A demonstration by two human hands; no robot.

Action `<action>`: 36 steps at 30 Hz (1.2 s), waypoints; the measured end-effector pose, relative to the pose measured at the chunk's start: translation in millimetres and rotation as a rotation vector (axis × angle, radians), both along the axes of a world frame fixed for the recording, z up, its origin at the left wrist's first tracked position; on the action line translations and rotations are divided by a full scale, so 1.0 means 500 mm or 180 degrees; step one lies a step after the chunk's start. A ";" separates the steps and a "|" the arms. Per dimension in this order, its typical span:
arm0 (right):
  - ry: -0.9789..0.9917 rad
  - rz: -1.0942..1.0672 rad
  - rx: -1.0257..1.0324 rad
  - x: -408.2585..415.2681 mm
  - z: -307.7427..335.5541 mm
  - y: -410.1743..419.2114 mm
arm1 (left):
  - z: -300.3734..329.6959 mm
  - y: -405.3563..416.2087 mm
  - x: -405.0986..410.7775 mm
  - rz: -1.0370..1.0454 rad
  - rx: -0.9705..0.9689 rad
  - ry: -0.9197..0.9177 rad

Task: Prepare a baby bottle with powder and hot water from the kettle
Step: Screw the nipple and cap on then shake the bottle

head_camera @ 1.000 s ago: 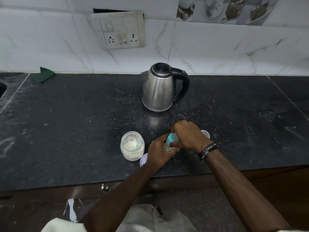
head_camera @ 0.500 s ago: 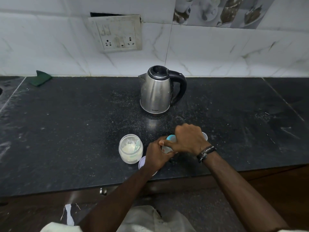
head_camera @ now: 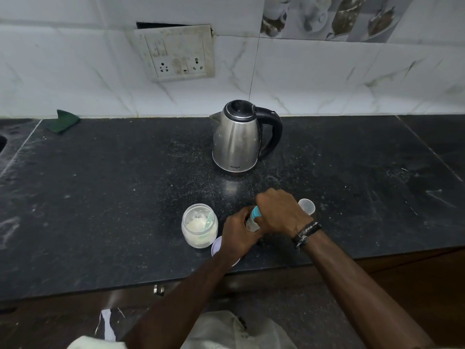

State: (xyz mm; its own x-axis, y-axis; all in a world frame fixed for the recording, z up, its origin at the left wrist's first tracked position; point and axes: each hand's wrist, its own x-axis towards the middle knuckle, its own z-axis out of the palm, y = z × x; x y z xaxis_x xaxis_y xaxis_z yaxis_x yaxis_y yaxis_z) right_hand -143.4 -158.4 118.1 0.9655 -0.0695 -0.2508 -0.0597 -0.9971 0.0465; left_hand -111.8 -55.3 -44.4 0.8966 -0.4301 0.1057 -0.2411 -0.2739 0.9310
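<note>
A small clear baby bottle (head_camera: 252, 223) with a light blue collar stands on the black counter (head_camera: 125, 197) near the front edge. My left hand (head_camera: 237, 234) is wrapped around its body. My right hand (head_camera: 280, 212) is closed over its top and hides the cap. To the left stands an open glass jar of white powder (head_camera: 199, 225) with a pale green scoop inside. A steel kettle (head_camera: 237, 139) with a black handle and closed lid stands further back, upright.
A clear plastic cap (head_camera: 307, 205) lies just right of my right hand. The jar's lid (head_camera: 217, 245) lies flat under my left wrist. A green scrub pad (head_camera: 64, 120) lies at the back left. A switchboard (head_camera: 180, 52) hangs on the tiled wall.
Both hands stay on the bottle. My right hand has shifted slightly on the bottle's top; the kettle and the jar stay where they were.
</note>
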 end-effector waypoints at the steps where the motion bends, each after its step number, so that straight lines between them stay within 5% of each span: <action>1: -0.0071 -0.0053 0.0044 -0.001 -0.003 0.000 | 0.000 0.000 0.000 0.0003 0.0010 0.0003; 16: -0.0887 -0.0892 -0.0126 -0.001 -0.042 -0.008 | 0.004 -0.004 -0.003 0.0029 -0.0090 -0.0137; 24: 0.0080 -0.0238 0.0341 -0.002 -0.032 -0.048 | 0.006 0.003 -0.003 -0.0006 -0.0065 -0.0061; 29: -0.0300 0.0055 0.0349 -0.002 -0.057 -0.060 | 0.004 0.002 -0.005 0.0014 -0.0028 -0.0070; 36: -0.0699 -0.0787 0.0639 -0.006 -0.080 -0.040 | -0.003 -0.001 -0.003 0.0097 0.0065 -0.0108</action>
